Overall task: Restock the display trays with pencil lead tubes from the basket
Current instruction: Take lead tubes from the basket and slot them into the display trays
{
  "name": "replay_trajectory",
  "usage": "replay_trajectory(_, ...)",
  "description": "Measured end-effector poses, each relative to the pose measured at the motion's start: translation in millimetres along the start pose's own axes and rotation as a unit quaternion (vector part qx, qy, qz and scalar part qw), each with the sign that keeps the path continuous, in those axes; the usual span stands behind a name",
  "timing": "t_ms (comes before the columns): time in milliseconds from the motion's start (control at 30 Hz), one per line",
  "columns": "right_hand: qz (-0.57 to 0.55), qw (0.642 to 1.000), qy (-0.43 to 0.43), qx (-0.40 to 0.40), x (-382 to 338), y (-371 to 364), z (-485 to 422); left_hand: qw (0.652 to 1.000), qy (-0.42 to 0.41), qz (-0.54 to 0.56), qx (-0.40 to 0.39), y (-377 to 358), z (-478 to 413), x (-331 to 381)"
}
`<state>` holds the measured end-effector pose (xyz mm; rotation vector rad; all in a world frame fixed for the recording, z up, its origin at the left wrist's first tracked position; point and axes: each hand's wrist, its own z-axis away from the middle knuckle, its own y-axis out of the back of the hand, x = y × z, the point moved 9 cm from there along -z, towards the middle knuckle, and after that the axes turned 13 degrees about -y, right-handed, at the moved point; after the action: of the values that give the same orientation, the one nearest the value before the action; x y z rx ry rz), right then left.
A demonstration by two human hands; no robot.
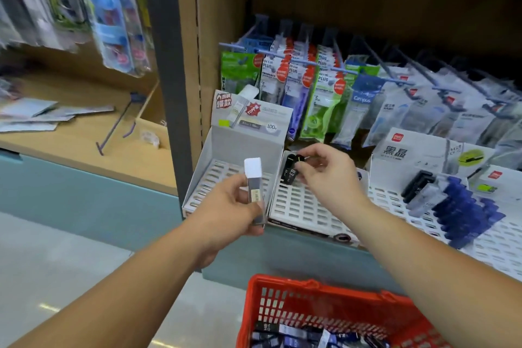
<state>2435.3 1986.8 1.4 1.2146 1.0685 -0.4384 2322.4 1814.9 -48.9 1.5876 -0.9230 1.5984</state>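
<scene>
Shelf (282, 254) holds slotted trays (299, 206); left grip (226, 215) clamps white-capped tube (254, 181), right grip (327, 178) pinches black tube (291, 169).

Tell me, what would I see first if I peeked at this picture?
Two hands meet in the middle: the left hand holds up a white-capped tube, and the right hand pinches a small black tube over a white slotted tray. Below them, at the bottom edge, sits a bright red basket with more tubes inside.
</scene>
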Motion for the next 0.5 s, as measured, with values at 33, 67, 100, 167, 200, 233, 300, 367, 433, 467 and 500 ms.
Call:
replay_trajectory(33,-0.013,1.0,-0.004,-0.002,2.0,-0.8,-2.4,1.0,0.0,-0.005,0.004,1.8,-0.1,-1.2)
replay_trajectory(67,-0.022,1.0,-0.006,-0.007,3.0,-2.1,-4.3,1.0,0.001,-0.011,0.008,4.0,0.2,-2.4)
replay_trajectory(100,-0.023,1.0,-0.003,-0.012,2.1,-3.5,-5.4,1.0,0.001,-0.018,0.012,6.2,0.7,-2.9)
replay_trajectory(167,-0.013,1.0,0.014,-0.021,-1.9,-6.8,-7.2,1.0,0.002,-0.026,0.013,10.3,0.7,-4.7)
replay_trajectory(200,-0.006,0.999,0.024,-0.025,-4.0,-8.0,-7.9,1.0,0.003,-0.026,0.011,11.4,0.8,-5.6)
replay_trajectory(233,0.0,0.999,0.03,-0.029,-5.6,-9.1,-8.6,1.0,0.003,-0.024,0.011,12.5,1.0,-6.2)
replay_trajectory(300,0.018,0.998,0.034,-0.04,-7.7,-11.7,-8.9,0.999,0.001,-0.027,0.016,15.4,1.1,-7.3)
replay_trajectory(367,0.047,0.997,0.034,-0.048,-6.7,-16.0,-8.4,0.999,0.003,-0.033,0.026,19.2,0.9,-8.0)
replay_trajectory(433,0.091,0.994,0.041,-0.043,-6.2,-19.4,-6.0,0.999,0.006,-0.033,0.034,21.5,1.6,-7.7)
replay_trajectory(467,0.117,0.991,0.049,-0.033,-7.1,-19.7,-4.8,0.999,0.007,-0.032,0.041,23.4,1.8,-7.5)
replay_trajectory(500,0.141,0.988,0.06,-0.02,-10.1,-18.6,-3.0,0.998,0.007,-0.033,0.052,26.8,1.9,-8.3)
